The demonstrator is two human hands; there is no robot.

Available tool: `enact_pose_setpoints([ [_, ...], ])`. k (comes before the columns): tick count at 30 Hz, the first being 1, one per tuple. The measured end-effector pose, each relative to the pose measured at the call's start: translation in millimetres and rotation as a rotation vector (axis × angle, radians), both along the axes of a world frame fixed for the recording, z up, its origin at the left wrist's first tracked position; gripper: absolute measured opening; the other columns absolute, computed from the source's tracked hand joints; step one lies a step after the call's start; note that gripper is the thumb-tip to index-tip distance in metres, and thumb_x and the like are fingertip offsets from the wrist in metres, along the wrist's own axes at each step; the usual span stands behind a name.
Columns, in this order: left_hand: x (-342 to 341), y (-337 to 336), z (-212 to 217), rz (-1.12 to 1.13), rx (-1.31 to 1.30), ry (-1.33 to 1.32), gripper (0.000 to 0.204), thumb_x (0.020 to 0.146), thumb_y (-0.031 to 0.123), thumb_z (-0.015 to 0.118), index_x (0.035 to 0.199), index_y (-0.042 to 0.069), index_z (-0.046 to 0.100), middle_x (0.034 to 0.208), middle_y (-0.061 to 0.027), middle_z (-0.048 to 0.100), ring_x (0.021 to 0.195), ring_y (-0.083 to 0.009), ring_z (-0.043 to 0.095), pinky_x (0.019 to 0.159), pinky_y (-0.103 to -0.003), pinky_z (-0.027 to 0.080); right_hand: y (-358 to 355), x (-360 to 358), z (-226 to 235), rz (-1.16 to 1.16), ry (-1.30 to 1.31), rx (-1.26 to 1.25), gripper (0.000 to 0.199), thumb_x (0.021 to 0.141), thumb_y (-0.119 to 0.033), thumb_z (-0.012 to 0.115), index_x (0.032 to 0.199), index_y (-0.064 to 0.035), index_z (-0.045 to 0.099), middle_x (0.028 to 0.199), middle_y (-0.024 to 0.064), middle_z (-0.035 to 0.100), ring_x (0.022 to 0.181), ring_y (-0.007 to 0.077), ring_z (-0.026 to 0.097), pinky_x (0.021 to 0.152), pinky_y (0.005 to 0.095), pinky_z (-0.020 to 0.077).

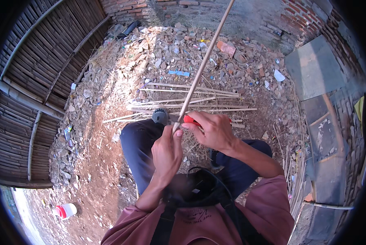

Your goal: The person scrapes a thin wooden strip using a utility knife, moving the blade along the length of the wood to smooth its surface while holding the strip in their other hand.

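A long, narrow bamboo strip slants up and away from my hands toward the far wall. My left hand is closed around its near end, with the thumb laid along it. In my closed right hand is a red-handled knife; its blade is mostly hidden where it meets the strip just above my left fingers. The right thumb presses close to the strip there. Beyond my hands, several split bamboo strips lie in a loose pile on the ground, near my shoe.
Rubble and litter cover the ground up to a brick wall. A bamboo-slat wall stands left. Grey boards lean at right, near more thin strips. A white container with a red lid sits lower left.
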State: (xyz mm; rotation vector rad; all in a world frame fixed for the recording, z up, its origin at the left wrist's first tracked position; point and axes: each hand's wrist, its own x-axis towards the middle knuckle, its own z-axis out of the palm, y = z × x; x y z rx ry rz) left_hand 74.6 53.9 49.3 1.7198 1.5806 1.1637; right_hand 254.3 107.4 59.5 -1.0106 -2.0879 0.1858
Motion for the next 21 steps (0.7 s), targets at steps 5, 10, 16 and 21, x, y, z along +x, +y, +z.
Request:
enact_pose_setpoints([
  [5,-2,3,0,-0.005,0.02,0.071,0.019,0.11,0.022,0.058,0.108,0.003,0.063,0.074,-0.0234,0.066,0.07,-0.0473,0.067,0.061,-0.054,0.048,-1,0,8,-0.002,-0.004,-0.068,0.022,0.096,-0.029,0.079,0.101,-0.0087,0.073,0.085,0.007,0.076,0.067,0.0256,0.075,0.056,0.0378,0.0552],
  [10,-2,4,-3,0.001,0.005,0.102,0.019,0.11,0.022,0.057,0.107,0.004,0.063,0.074,-0.0238,0.066,0.07,-0.0477,0.067,0.061,-0.055,0.048,0,2,6,-0.023,-0.036,-0.065,0.021,0.096,-0.028,0.079,0.101,-0.0086,0.072,0.082,0.007,0.075,0.066,0.0255,0.074,0.056,0.0372,0.0549],
  [16,-3,0,-4,-0.002,-0.015,0.112,0.019,0.11,0.022,0.057,0.106,0.004,0.063,0.073,-0.023,0.065,0.07,-0.0468,0.067,0.061,-0.054,0.048,10,12,3,-0.118,-0.034,-0.027,0.023,0.104,-0.033,0.069,0.103,-0.01,0.071,0.083,0.0084,0.077,0.066,0.0261,0.075,0.053,0.0388,0.054],
  [21,-24,-30,-25,0.008,-0.116,0.185,0.02,0.11,0.023,0.058,0.107,0.004,0.065,0.073,-0.022,0.066,0.07,-0.0453,0.068,0.061,-0.052,0.048,74,93,29,-0.588,0.049,-0.179,0.032,0.109,-0.034,0.062,0.112,-0.0043,0.073,0.083,0.0156,0.075,0.073,0.0281,0.076,0.063,0.0398,0.0536],
])
